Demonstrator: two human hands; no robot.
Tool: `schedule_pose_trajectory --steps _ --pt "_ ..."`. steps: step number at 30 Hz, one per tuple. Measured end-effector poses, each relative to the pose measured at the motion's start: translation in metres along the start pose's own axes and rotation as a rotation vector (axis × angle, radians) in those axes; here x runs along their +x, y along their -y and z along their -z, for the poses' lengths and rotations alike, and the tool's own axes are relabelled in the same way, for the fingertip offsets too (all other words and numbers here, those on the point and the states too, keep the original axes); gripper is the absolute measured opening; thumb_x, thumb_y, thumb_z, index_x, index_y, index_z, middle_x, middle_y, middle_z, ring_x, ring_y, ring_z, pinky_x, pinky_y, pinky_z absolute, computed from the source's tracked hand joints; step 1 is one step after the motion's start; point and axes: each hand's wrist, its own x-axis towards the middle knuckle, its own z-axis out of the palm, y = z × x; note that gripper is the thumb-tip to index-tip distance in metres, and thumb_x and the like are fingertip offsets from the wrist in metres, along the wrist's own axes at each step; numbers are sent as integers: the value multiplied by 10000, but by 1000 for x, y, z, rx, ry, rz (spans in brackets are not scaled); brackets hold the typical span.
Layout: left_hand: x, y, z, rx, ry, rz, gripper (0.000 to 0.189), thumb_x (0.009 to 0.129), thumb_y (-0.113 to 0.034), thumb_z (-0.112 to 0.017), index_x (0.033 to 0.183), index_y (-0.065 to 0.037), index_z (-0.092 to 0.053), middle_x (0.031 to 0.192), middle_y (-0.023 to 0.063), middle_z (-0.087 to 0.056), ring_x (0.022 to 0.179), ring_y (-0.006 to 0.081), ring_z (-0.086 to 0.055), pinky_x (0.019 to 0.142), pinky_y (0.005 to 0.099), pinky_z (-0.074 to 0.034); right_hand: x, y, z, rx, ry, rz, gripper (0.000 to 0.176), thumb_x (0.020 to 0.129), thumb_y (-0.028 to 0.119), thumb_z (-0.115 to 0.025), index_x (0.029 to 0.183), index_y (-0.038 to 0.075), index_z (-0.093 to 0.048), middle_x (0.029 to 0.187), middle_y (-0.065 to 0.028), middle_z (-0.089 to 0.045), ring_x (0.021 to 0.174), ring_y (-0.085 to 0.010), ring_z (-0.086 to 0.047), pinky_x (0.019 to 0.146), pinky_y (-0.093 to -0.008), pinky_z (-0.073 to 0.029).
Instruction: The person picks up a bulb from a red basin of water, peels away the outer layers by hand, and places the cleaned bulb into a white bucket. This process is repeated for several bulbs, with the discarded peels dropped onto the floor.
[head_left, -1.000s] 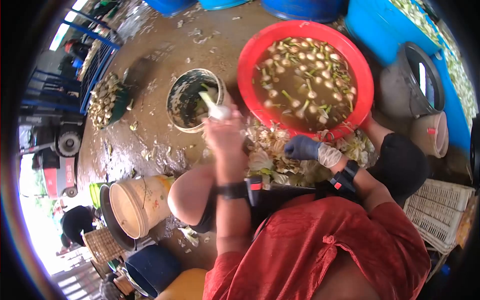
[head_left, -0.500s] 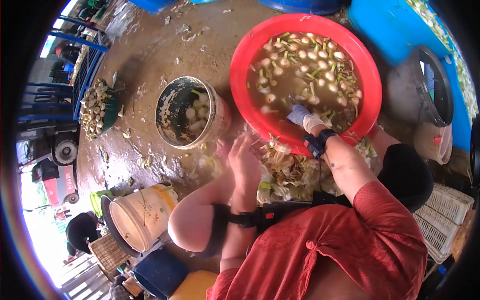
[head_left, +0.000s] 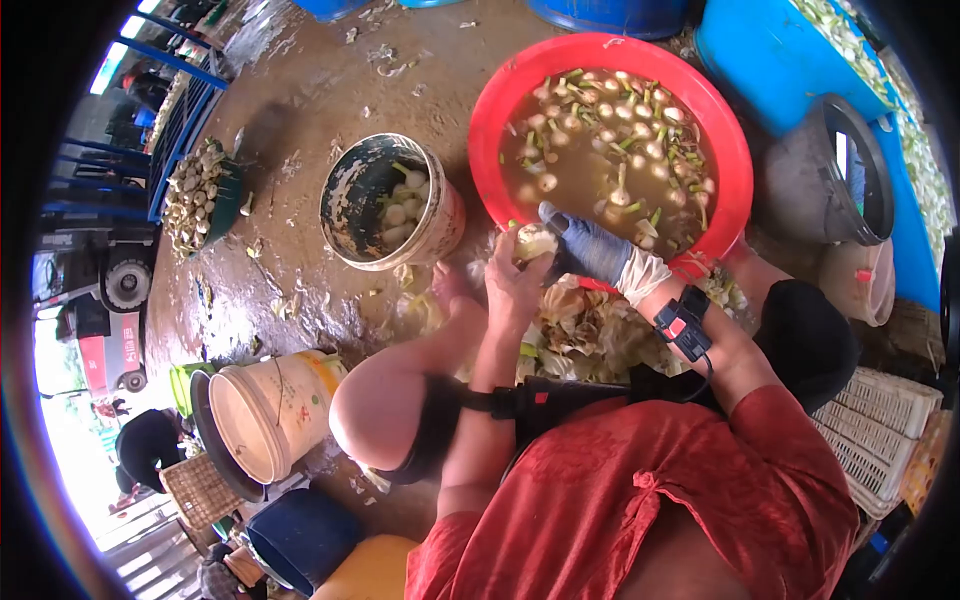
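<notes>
A white bulb (head_left: 537, 241), garlic or onion by its look, is held in the fingers of my bare left hand (head_left: 514, 280), just outside the near rim of the red basin (head_left: 482, 150). My right hand (head_left: 592, 247), in a blue-grey glove, is close against the bulb's right side with its fingers curled. What those fingers hold is hidden and blurred. Several similar white bulbs with green stem stubs (head_left: 620, 190) float in the basin's murky water. More lie in a worn bucket (head_left: 452, 215) to the left. Loose papery skins (head_left: 590, 325) are heaped below my hands.
A blue tub (head_left: 750, 60) and a dark grey bucket (head_left: 800, 185) stand at the right, above white plastic crates (head_left: 870, 430). To the left are a container heaped with bulbs (head_left: 195, 200) and a white bucket on its side (head_left: 285, 410). The floor (head_left: 280, 130) is wet and littered.
My right hand has come out of the basin water, moving left and toward me to meet my left hand. The left hand has risen slightly and now has a bulb in its fingers.
</notes>
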Motion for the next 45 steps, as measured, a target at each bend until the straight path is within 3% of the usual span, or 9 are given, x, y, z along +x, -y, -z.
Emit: schedule_pose_trajectory --steps 1,4,8,9,13,19,35,40,45 --pt "-2 -4 1 -68 37 -10 449 776 -30 -649 1200 35 -516 1013 68 -623 912 128 -581 830 255 -460 0 7 7 568 192 -451 498 936 515 -405 1015 37 -520 774 -107 -624 614 -182 -614 571 -328 -502" --pt "-6 0 1 -172 -19 -85 404 779 -17 -650 1164 26 -536 1013 57 -622 902 116 -577 816 247 -464 5 32 24 1274 193 -894 536 934 537 -393 1003 23 -529 805 -124 -638 633 -168 -623 568 -303 -507" --pt "-10 -2 5 -188 -79 -79 355 790 -2 -639 1133 18 -548 968 58 -625 830 106 -586 741 236 -483 3 37 36 765 281 -682 455 931 435 -497 936 0 -629 840 -109 -657 692 -174 -642 605 -290 -512" --pt "-10 -4 5 -226 -76 -77 334 799 -8 -637 1121 17 -551 944 58 -624 791 97 -588 685 232 -501 0 40 23 650 0 -469 297 891 272 -603 978 -9 -638 838 -112 -663 736 -197 -645 663 -302 -507" --pt "-18 -15 0 -299 -30 -141 335 800 -11 -640 1122 21 -551 941 58 -623 770 98 -596 652 231 -517 -1 53 21 109 -154 -243 224 762 111 -684 972 39 -658 846 -158 -652 760 -306 -633 703 -360 -500" --pt "-24 -22 5 -224 -1 -89 273 780 -2 -643 1046 36 -595 882 61 -637 729 102 -609 633 232 -530 -4 54 21 -172 -147 -174 175 774 151 -633 912 50 -667 781 -161 -643 726 -348 -615 654 -412 -489" --pt "-31 -25 4 -368 -25 73 264 747 -17 -673 995 39 -600 830 79 -647 665 128 -614 592 242 -509 0 61 25 -337 -51 -304 112 739 152 -596 756 50 -640 682 -172 -604 656 -359 -597 616 -428 -470" --pt "-31 -22 6 -638 -15 130 290 755 -29 -680 1023 36 -588 884 103 -647 683 159 -628 591 255 -522 -2 61 31 362 -28 -576 87 747 103 -631 792 33 -658 716 -170 -631 653 -327 -615 599 -365 -486" --pt "-28 -7 4 -252 -69 9 278 749 -1 -669 1013 39 -594 851 81 -652 681 126 -619 586 245 -522 -6 65 22 -215 -90 -278 142 700 193 -658 741 58 -644 662 -167 -603 641 -356 -592 603 -421 -472"
